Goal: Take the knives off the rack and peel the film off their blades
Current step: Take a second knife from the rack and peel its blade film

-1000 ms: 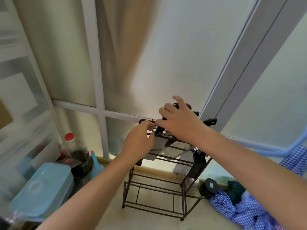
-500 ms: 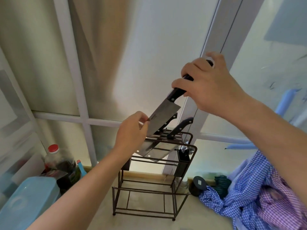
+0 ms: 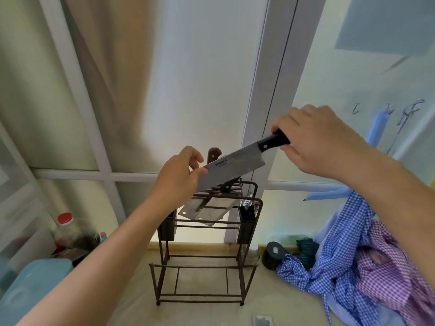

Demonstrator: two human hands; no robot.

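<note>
A broad-bladed knife point(image 3: 231, 169) with a black handle hangs in the air above the dark metal rack point(image 3: 207, 267). My right hand point(image 3: 315, 142) grips its handle at the upper right. My left hand point(image 3: 181, 177) pinches the blade's front end between thumb and fingers. Two more knives stay in the rack: a wide cleaver blade point(image 3: 207, 211) hangs through the top bars, a brown handle point(image 3: 213, 155) shows behind my left hand, and a black handle point(image 3: 229, 184) pokes out below the held blade.
Frosted glass panels with white frames stand right behind the rack. A red-capped bottle point(image 3: 64, 228) and a light blue lidded box point(image 3: 28, 292) sit at the left. Checked blue and purple cloth point(image 3: 353, 267) and a small black jar point(image 3: 274, 254) lie at the right.
The knife came up out of the rack in my right hand and now lies lower and flatter, handle to the right. My left hand went from the rack to the blade's front end.
</note>
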